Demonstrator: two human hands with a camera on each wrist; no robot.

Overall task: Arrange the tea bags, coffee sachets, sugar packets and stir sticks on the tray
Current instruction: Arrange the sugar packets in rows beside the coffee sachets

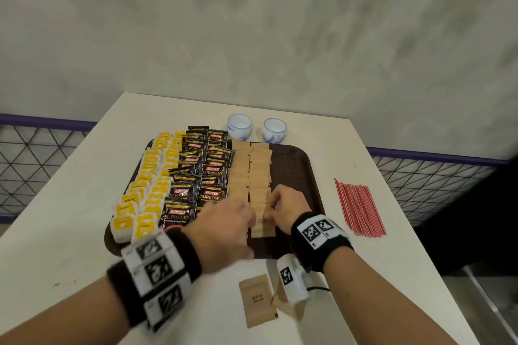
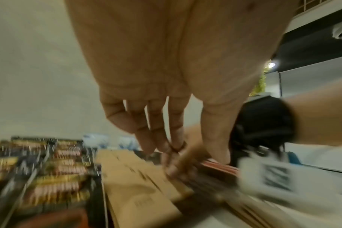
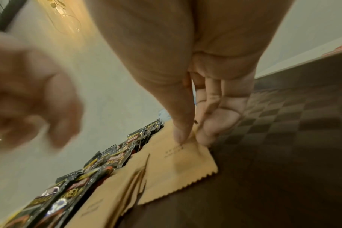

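Note:
On the brown tray (image 1: 297, 165) lie rows of yellow tea bags (image 1: 145, 190), black coffee sachets (image 1: 201, 173) and two columns of brown sugar packets (image 1: 252, 171). My right hand (image 1: 276, 202) pinches the far edge of a sugar packet (image 3: 184, 166) at the front of the right column, thumb on top in the right wrist view (image 3: 189, 137). Blurred, my left hand (image 1: 229, 218) hovers over the left sugar column with straight fingers (image 2: 156, 138) and holds nothing. Red stir sticks (image 1: 360, 209) lie on the table right of the tray.
Two white-and-blue cups (image 1: 239, 126) (image 1: 274, 129) stand behind the tray. A loose sugar packet (image 1: 257, 300) lies on the white table (image 1: 70, 204) in front of the tray, with another partly hidden under my right wrist. The tray's right strip is bare.

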